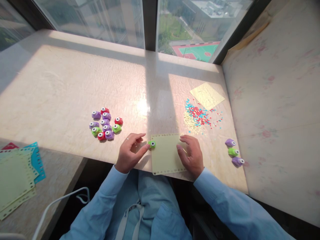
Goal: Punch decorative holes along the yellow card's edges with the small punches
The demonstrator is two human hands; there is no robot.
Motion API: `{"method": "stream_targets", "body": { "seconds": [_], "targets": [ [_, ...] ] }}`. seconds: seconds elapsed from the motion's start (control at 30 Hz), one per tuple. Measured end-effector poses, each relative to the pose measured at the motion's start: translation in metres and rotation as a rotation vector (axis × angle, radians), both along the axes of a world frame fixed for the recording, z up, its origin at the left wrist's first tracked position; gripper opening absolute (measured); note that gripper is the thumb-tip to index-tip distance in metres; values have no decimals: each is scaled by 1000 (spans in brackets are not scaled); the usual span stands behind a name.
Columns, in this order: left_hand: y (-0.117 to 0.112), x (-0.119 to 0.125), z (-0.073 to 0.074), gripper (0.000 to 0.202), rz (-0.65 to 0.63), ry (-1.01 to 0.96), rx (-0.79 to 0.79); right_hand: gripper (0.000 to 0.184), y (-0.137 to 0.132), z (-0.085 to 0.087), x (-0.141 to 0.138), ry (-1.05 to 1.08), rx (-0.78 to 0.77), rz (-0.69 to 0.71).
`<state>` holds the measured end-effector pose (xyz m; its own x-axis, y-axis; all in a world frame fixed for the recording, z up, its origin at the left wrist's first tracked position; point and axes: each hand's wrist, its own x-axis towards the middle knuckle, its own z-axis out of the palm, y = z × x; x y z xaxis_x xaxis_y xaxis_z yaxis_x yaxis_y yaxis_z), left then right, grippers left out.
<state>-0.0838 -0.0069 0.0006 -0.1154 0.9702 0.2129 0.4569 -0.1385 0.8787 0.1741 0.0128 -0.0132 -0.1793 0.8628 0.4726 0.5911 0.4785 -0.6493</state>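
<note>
Blue trousers (160, 191) with a white drawstring (140, 211) lie nearest us, below the edge of the ledge (75, 86). Just above them, a pale yellow sheet (166, 155) lies flat between our hands, and one green punch (153, 144) sits at its left edge. Our left hand (132, 150) has thumb and forefinger apart, the thumb tip at the punch and seemingly touching it. Our right hand (191, 153) curves over the sheet's right side, thumb and fingers parted; we cannot tell how firmly it rests there.

We judge the rows of holes along the far and near edges finished. On the left edge we make out no row, so that side seems left to do; our right hand hides much of the opposite edge.

We count eleven punches in the left group (107, 128): six purple, three red, two green. Three more, two purple and one green, form the right group (233, 152). One yellow sheet (207, 95) lies beside a heap of paper bits (197, 115), too many to count. Overlap keeps us from counting the stacked sheets (16, 180).
</note>
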Motion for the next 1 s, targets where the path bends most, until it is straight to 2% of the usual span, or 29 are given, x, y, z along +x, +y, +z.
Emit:
{"method": "stream_targets", "body": {
  "seconds": [0.1, 0.23, 0.33, 0.43, 0.67, 0.83, 1.0],
  "targets": [
    [1, -1, 4, 30, 110, -207, -98, 17, 0, -1, 2, 88, -35, -60],
    [6, -1, 17, 28, 125, -342, -267, 18, 2, -4, 3, 136, -99, -97],
    [11, 0, 28, 35, 92, -219, -328, 20, 2, -7, 3, 168, -147, -123],
    [17, 3, 33, 47, 2, -85, -458, 21, 3, -12, 4, 217, -209, -150],
    [37, 2, 25, 65, -118, -66, -746, 22, 4, -17, 4, 296, -288, -166],
    [42, 2, 24, 71, -186, -14, -819, 22, 6, -12, 2, 286, -313, -163],
    [42, 5, 22, 74, -155, 10, -782, 23, 5, -11, 2, 284, -307, -171]
  ]
}}
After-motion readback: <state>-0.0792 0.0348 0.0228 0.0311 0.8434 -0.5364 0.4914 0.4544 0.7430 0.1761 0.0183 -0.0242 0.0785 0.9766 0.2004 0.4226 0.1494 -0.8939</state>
